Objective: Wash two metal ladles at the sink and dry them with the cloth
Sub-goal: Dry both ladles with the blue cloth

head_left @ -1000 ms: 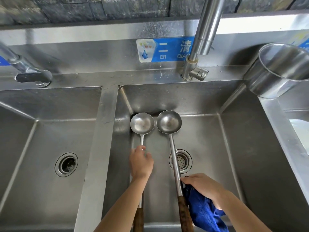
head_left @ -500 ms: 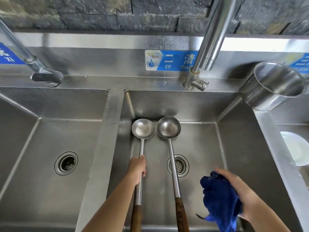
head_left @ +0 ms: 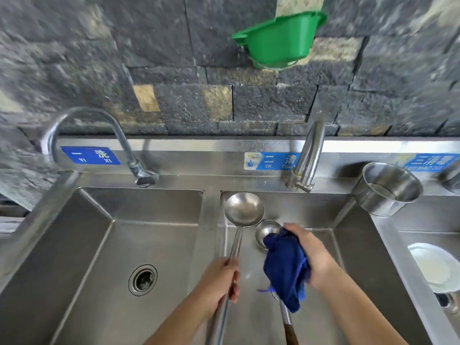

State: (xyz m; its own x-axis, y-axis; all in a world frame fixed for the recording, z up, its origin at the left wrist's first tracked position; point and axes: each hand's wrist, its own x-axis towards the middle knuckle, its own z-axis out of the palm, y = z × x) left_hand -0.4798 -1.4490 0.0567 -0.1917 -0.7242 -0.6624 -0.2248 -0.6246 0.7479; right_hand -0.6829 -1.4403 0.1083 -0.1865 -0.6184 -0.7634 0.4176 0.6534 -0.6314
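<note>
Dark stone tiles make the wall behind a long stainless steel sink unit with several basins, and a green plastic tub hangs on the wall at 12 o'clock. Blue signs on the back edge mark each basin, probably so that washing and rinsing are kept apart. The work is in the middle basin, under the straight faucet; I see no water running.

The left hand has its fingers wrapped around the metal shaft of the first ladle. Its bowl is lifted toward 12 o'clock, near the back wall of the basin and open side up. I think it is held so in order to bring it under the faucet, or to present the bowl for wiping.

The second ladle lies in the basin at about 1 o'clock from the left hand, with its wooden handle pointing to 6 o'clock. The right hand clutches the blue cloth and is just above the bowl of this ladle, so the cloth covers part of it; whether the cloth touches the bowl I cannot tell.

At 3 o'clock a steel pot leans on the divider, and a white plate sits in the right basin. The curved faucet at 10 o'clock serves the left basin.
</note>
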